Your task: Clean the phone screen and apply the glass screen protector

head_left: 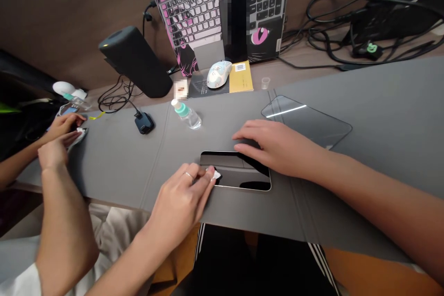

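Note:
A flat device with a glossy black screen and pale rim [243,178], a phone or small tablet, lies face up on the grey desk mat. Pinched in my left hand [183,194], which wears a ring, is a small white wipe [217,175] that touches the screen's left end. My right hand [267,145] hovers or rests at the device's upper right edge, fingers stretched out, holding nothing. Just beyond it lies a clear, dark-edged glass sheet [307,120], partly covered by my right hand and forearm. A small clear spray bottle with a teal collar [189,115] leans behind the device.
At the back are a laptop [208,14], a black phone [236,27], a mouse [219,74] and a yellow packet [242,77]. A dark upright box [137,62], a black adapter [144,122] and cables [326,41] lie around. A co-worker's hands [62,136] hold something white at left.

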{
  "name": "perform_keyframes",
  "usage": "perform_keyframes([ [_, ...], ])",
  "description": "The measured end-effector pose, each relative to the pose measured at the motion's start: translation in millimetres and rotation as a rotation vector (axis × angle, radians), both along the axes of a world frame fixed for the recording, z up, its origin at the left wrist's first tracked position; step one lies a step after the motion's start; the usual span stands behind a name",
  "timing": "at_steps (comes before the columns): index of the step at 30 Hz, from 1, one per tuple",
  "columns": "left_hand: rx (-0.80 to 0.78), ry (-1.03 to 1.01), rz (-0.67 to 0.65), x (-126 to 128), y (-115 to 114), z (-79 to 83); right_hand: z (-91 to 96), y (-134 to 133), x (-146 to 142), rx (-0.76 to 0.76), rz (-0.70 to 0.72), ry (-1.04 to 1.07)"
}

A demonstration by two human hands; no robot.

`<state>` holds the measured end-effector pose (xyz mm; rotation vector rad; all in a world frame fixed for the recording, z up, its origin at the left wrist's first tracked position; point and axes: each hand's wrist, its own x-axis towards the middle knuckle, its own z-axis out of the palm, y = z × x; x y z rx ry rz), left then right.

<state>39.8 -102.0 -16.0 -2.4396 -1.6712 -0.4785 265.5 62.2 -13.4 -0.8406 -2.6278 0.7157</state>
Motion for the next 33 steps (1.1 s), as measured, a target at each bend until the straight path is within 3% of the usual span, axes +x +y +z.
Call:
perform_keyframes([
  [3,-0.058,-0.094,-0.060,-6.4,-18.5,6.3,0.4,0.6,0.1,-0.007,-0.009,-0.012],
  [6,-0.059,-0.167,-0.062,-11.8,-22.8,16.1,0.9,1.6,-0.6,-0.008,-0.014,-0.014],
  [9,0.041,-0.161,-0.028,-6.2,-7.7,16.5,0.1,2.9,-1.9,-0.007,-0.012,-0.013],
  [14,0.034,-0.103,-0.063,13.3,33.6,-3.5,-1.2,6.0,-2.0,-0.010,-0.016,-0.018],
  [18,0.047,-0.035,0.008,-1.0,56.1,-3.3,-0.5,6.6,-0.4,-0.014,-0.018,-0.015],
  [22,0.126,-0.036,0.141,-21.7,55.1,15.0,-0.6,6.3,0.1,-0.025,-0.016,-0.022],
  [25,0.149,-0.081,0.139,-11.0,44.2,20.5,-0.8,6.1,-0.3,-0.031,-0.017,-0.029],
  [30,0.050,-0.072,-0.016,23.1,37.6,0.7,-1.2,5.5,0.1,-0.034,-0.031,-0.040],
  [33,0.052,-0.057,0.026,13.3,41.8,-7.4,-1.4,5.5,0.6,-0.035,-0.033,-0.037],
])
